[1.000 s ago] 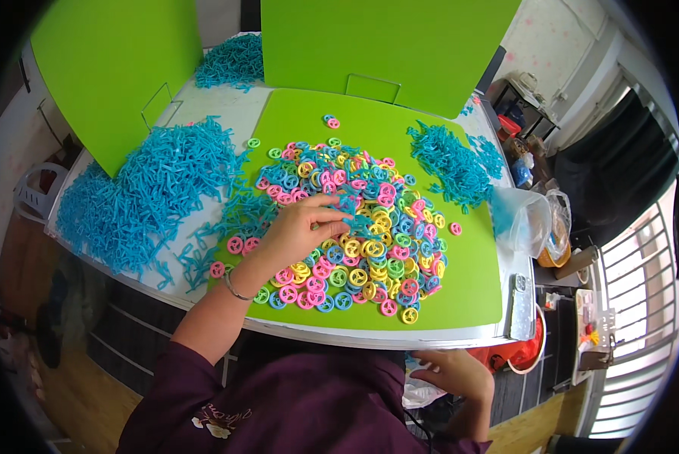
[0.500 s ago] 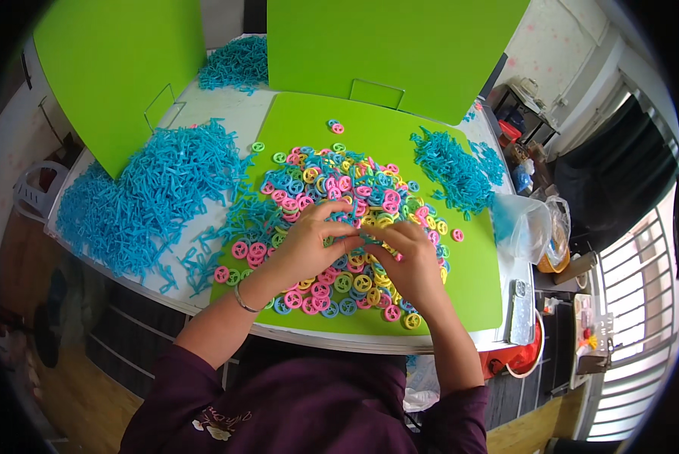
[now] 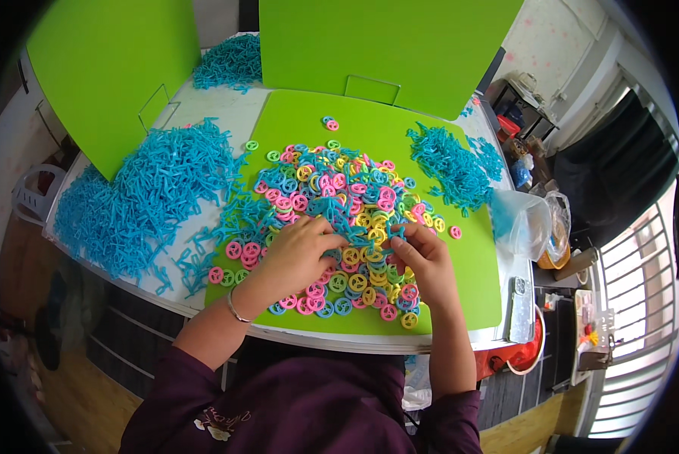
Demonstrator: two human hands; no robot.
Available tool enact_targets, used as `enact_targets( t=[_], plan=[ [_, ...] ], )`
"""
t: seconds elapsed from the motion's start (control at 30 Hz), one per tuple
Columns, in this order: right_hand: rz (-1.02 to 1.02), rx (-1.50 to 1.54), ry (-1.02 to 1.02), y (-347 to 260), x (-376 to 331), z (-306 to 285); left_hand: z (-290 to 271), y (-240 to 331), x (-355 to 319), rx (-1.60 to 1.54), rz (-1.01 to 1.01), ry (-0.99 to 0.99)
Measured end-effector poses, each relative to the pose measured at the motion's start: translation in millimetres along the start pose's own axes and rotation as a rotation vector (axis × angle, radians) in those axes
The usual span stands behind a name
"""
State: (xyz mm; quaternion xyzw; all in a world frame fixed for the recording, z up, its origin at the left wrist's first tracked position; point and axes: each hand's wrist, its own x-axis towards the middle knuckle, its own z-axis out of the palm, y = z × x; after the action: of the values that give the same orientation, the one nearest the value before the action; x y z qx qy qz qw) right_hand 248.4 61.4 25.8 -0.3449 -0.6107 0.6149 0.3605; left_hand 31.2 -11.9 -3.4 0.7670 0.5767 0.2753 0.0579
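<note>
Pinching blue piece (image 3: 397,231) up-left of palm, right hand (image 3: 427,259) is nearer; left hand (image 3: 297,253) curls over wheels (image 3: 351,257), grip unclear.

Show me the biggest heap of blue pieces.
The left heap, mostly on the white tabletop: it spreads far wider than the back heap or the right heap.

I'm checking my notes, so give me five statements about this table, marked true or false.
The left hand and right hand are at the pile of coloured wheels. True.
The mat under the wheels is red. False: the mat is green.
The phone lies at the left edge of the table. False: the phone is at the right.
A heap of blue pieces lies left of the wheels. True.
The bracelet is on the right wrist. False: it's on the left.
</note>
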Motion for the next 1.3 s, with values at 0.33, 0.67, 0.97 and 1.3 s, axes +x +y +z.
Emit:
enact_targets(
  t=[0.33, 0.67, 0.97, 1.3],
  plan=[
    [-0.015, -0.054, -0.095, 19, -4, 8, -3, -7, -1, 0.134, 0.010, 0.135],
    [-0.087, -0.179, 0.050, 22, -13, 33, -4, 6, 13, -1.151, -0.363, 0.131],
    [-0.057, -0.091, 0.050, 25, -12, 34, 0, 7, 9, -1.209, -0.355, 0.160],
    [-0.100, -0.332, 0.054, 25, -15, 38, 0, 12, 9, -1.212, -0.377, 0.197]
  ],
)
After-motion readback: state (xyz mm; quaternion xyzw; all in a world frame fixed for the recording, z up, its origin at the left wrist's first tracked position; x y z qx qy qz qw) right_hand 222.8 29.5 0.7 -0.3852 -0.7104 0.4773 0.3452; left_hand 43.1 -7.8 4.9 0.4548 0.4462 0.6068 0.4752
